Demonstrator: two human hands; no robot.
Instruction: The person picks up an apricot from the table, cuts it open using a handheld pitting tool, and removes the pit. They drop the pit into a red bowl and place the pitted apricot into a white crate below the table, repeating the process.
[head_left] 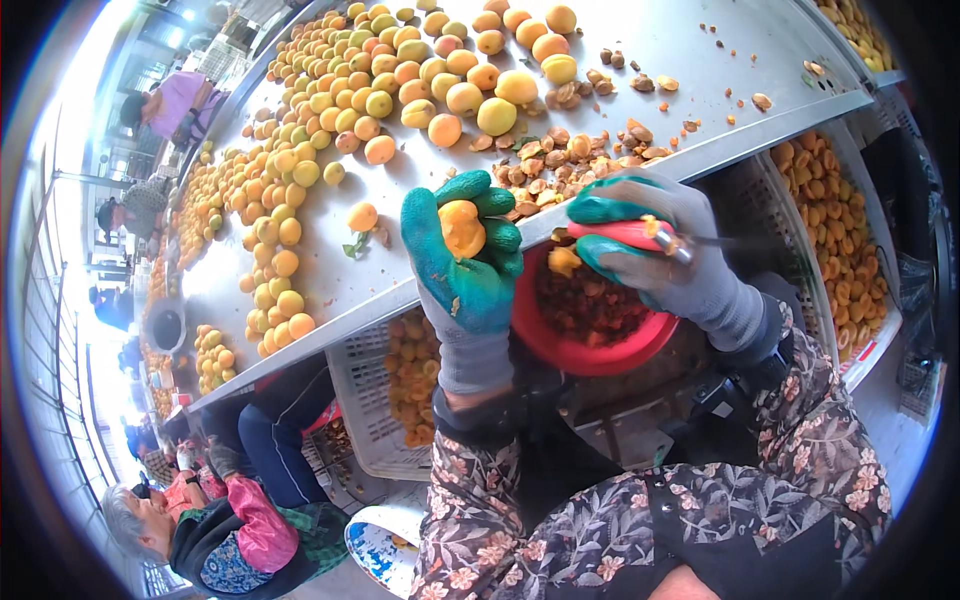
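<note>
My left hand [465, 255], in a grey glove with a green coated palm, is cupped palm up around an opened apricot [461, 229]. My right hand [650, 235], gloved the same way, grips a red-handled knife [628, 234] with a metal collar; its thin blade is blurred. Below my right fingers, an orange scrap of apricot [563, 262] shows over the rim of a red bowl [598, 360]. Dark reddish-brown bits, too small to tell apart, fill the bowl. Just beyond my hands, brown apricot stones and scraps [560, 160] lie on the metal table.
Whole apricots [385, 90] cover much of the metal table [700, 140], whose raised edge [770, 125] runs before me. Crates of halved apricots stand below, one at left [410, 380] and one at right [835, 230]. Another person [235, 520] sits at lower left.
</note>
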